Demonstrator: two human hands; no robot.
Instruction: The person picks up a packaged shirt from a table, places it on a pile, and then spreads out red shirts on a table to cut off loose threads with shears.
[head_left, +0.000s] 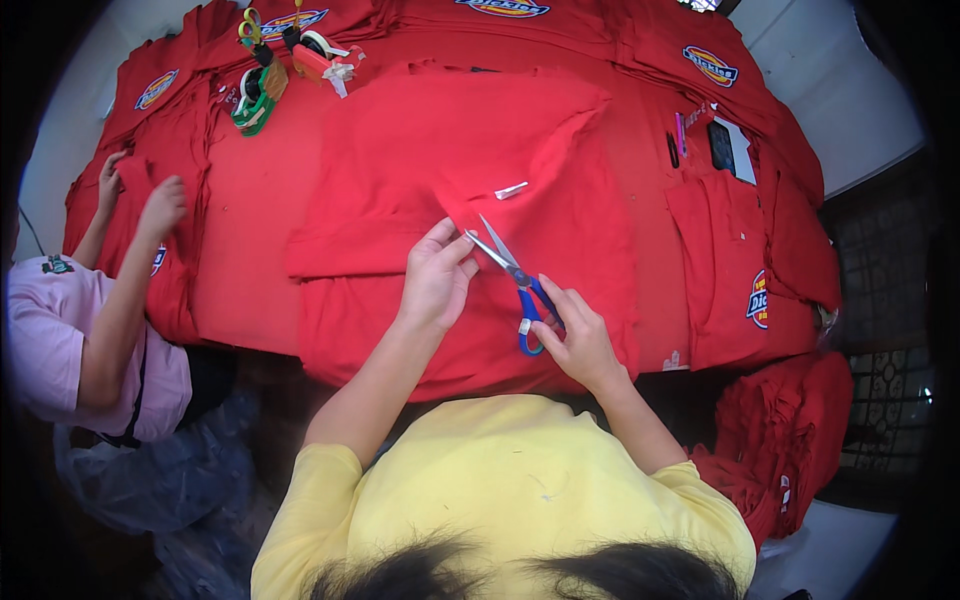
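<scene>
A red garment (400,150) lies spread on the table in front of me, with a small white label (511,190) showing on it. My left hand (438,275) is closed in a pinch on a fold of this cloth below the label. In my right hand (580,340) is a pair of scissors (524,285) with blue handles. The scissor blades are parted, and their tips point away from me, right beside my left fingertips. Whether a thread lies between the blades is too small to tell.
A co-worker in a pink shirt (60,340) handles red cloth at the left. Green (258,97) and red (318,62) tape dispensers stand at the back left. A phone (720,146) lies at the right beside folded red garments (735,270). More garments are heaped (780,430) at lower right.
</scene>
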